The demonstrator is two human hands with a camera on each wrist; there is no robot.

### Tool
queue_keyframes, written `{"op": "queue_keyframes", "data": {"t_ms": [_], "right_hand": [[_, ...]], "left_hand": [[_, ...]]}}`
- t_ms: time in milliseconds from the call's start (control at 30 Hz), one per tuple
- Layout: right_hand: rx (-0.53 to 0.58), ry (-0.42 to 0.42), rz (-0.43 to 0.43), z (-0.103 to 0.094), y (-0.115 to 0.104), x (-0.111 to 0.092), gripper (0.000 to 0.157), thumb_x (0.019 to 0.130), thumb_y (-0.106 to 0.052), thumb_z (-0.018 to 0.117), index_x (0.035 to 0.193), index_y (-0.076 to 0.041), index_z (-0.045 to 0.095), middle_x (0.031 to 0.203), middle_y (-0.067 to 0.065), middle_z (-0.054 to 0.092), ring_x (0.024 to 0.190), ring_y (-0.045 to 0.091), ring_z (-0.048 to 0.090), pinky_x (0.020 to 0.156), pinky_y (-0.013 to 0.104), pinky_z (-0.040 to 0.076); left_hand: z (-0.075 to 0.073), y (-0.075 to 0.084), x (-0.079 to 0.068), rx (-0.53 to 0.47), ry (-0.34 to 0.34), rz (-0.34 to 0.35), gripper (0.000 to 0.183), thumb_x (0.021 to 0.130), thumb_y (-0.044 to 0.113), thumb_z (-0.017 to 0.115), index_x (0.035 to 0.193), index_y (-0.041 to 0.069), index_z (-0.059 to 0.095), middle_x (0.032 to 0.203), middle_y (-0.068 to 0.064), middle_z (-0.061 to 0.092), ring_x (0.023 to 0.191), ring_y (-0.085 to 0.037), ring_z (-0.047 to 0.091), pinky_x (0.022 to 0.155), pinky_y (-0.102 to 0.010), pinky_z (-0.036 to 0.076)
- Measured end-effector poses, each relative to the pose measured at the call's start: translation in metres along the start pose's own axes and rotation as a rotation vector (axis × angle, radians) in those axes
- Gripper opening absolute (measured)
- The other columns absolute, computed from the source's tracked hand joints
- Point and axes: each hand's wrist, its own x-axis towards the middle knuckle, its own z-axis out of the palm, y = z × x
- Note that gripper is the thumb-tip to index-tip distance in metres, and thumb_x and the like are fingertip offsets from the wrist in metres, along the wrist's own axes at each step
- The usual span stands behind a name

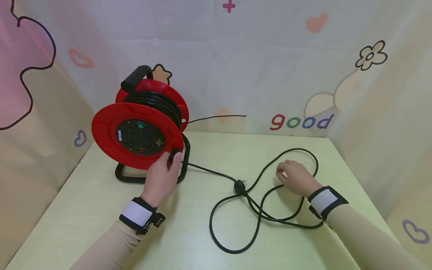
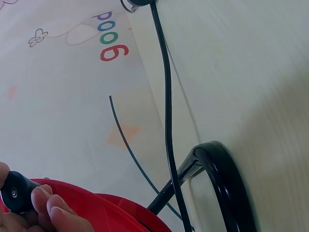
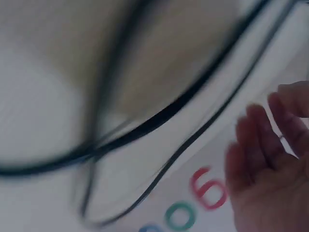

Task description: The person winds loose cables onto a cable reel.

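A cable reel [image 1: 104,123] with red flanges and wound black cable stands at the left of the table. My left hand [image 1: 160,180] grips the black crank knob [image 1: 173,154] low on the front flange; in the left wrist view, fingers and thumb wrap that knob [image 2: 17,193]. To the right, loose black cable [image 1: 236,252] lies in wide loops, with a black plug [image 1: 239,186] at their left side. Above the right loops hovers my right hand [image 1: 298,178], its fingers loosely bent and nothing between them. In the right wrist view, cable strands [image 3: 164,116] pass beside the fingers.
The reel rests on a black tube stand [image 1: 129,180] and has a black carry handle [image 1: 135,78] on top. A thin dark line [image 1: 217,117] sticks out behind it against the printed curtain [image 1: 216,75]. The pale table [image 1: 192,232] ends at that curtain.
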Motion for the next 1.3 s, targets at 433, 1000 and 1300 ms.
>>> {"op": "queue_keyframes", "data": {"t_ms": [433, 1000, 1300], "right_hand": [[0.223, -0.246, -0.014, 0.037, -0.076, 0.042, 0.012, 0.092, -0.023, 0.066, 0.084, -0.015, 0.065, 0.075, -0.004, 0.057, 0.069, 0.013, 0.051, 0.06, 0.03, 0.042], [0.018, -0.312, 0.007, 0.034, -0.097, 0.043, 0.011, 0.101, -0.01, 0.045, 0.101, 0.0, 0.046, 0.069, 0.003, 0.051, 0.056, 0.015, 0.047, 0.053, 0.031, 0.04], [0.239, -0.214, 0.157, 0.014, -0.077, 0.051, 0.019, 0.102, -0.008, 0.04, 0.109, 0.004, 0.054, 0.086, 0.009, 0.061, 0.069, 0.018, 0.054, 0.059, 0.031, 0.043]], "left_hand": [[-0.002, 0.002, -0.001, 0.006, -0.007, 0.0, 0.044, 0.1, 0.051, 0.041, 0.087, 0.01, 0.05, 0.066, -0.008, 0.048, 0.063, -0.023, 0.049, 0.054, -0.035, 0.036], [-0.002, 0.003, -0.001, -0.002, -0.017, -0.017, 0.045, 0.099, 0.052, 0.041, 0.088, 0.009, 0.05, 0.067, -0.008, 0.049, 0.064, -0.024, 0.05, 0.055, -0.035, 0.037], [-0.002, 0.001, -0.001, -0.008, -0.028, -0.024, 0.047, 0.098, 0.054, 0.04, 0.089, 0.01, 0.05, 0.068, -0.008, 0.049, 0.065, -0.023, 0.05, 0.056, -0.035, 0.038]]}}
